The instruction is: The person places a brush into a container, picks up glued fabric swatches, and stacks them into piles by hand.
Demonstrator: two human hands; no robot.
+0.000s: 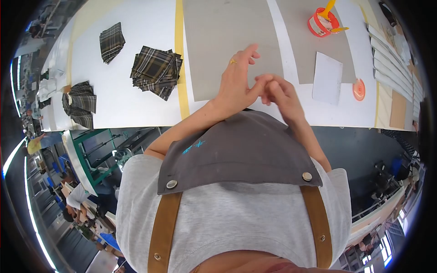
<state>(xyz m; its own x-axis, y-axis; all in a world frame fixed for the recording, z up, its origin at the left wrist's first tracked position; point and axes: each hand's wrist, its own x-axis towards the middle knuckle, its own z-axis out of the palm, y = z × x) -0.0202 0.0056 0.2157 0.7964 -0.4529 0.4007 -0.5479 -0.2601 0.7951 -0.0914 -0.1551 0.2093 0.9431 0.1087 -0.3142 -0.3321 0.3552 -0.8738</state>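
My left hand [239, 82], with a gold ring on one finger, is held over the near edge of a grey sheet [218, 36], fingers apart and nothing in it. Close beside it on the right is my right hand [284, 98], its curled fingers meeting the left thumb; whether anything small is between them is hidden. Left of the hands lies a stack of dark plaid fabric pieces [157, 70] by a yellow tape strip [181, 59]. To the right a white card [327, 77] rests partly on another grey sheet [302, 50].
A red tub [322, 22] holding a yellow tool stands at the back right. Its likely lid, a red disc [359, 89], lies nearer. More plaid pieces [112, 42] and a plaid bundle [81, 103] are at the left. White strips [391, 59] lie far right.
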